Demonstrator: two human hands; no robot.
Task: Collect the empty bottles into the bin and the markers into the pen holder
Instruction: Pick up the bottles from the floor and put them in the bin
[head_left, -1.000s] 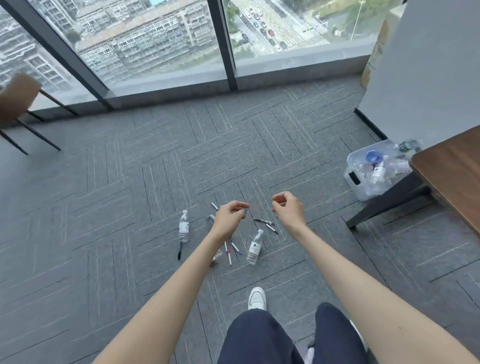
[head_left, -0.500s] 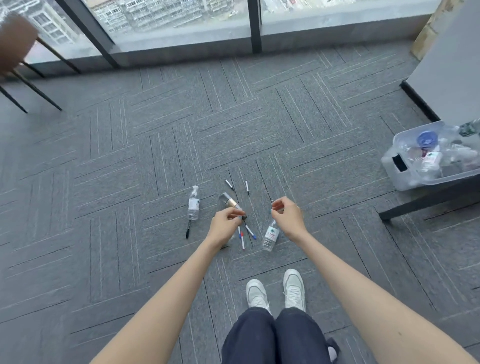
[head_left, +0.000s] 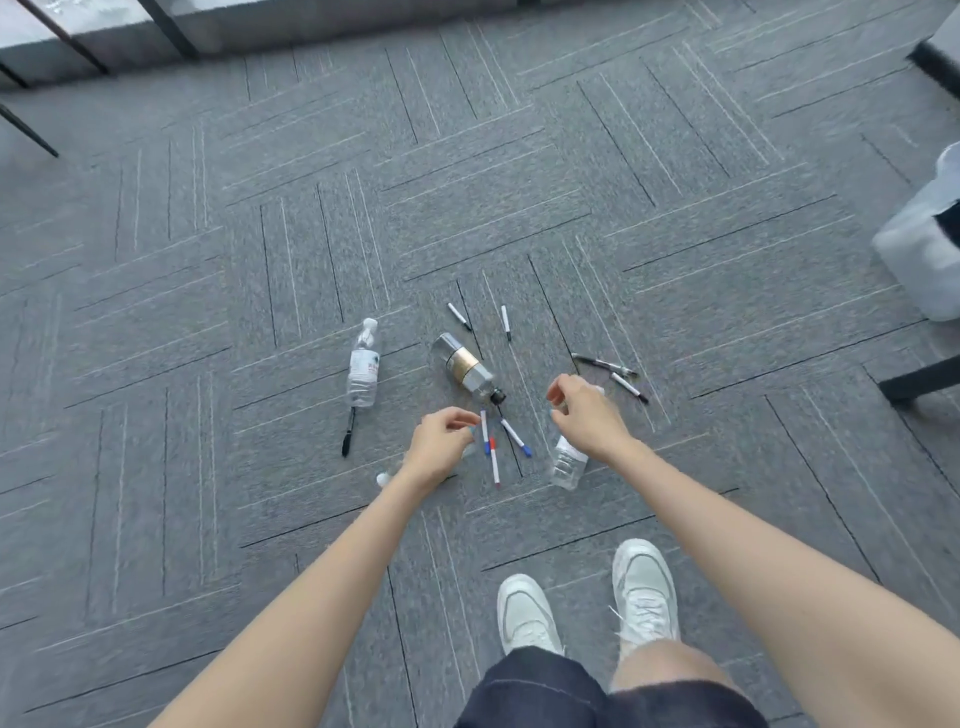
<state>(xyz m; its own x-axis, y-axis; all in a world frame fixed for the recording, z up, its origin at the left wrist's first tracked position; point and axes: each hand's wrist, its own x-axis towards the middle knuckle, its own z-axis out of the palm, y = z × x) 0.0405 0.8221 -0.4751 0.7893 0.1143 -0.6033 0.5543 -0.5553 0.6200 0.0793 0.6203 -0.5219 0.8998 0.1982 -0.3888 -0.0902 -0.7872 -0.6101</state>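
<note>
Grey carpet-tile floor (head_left: 208, 260). A gold-banded bottle (head_left: 465, 366) lies on its side. Left of it lies a clear labelled bottle (head_left: 362, 364), with a black marker (head_left: 348, 439) at that bottle's base. Beyond it are two white markers (head_left: 459, 316). To its right lie a dark pen (head_left: 605, 365) and another marker (head_left: 628, 387). On its near side are three colour-capped markers (head_left: 494, 462) and a partly hidden clear bottle (head_left: 566, 465), possibly a second.

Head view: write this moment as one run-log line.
left hand: empty | right hand: empty, over clear bottle | gold-banded bottle: on carpet | markers: scattered
</note>
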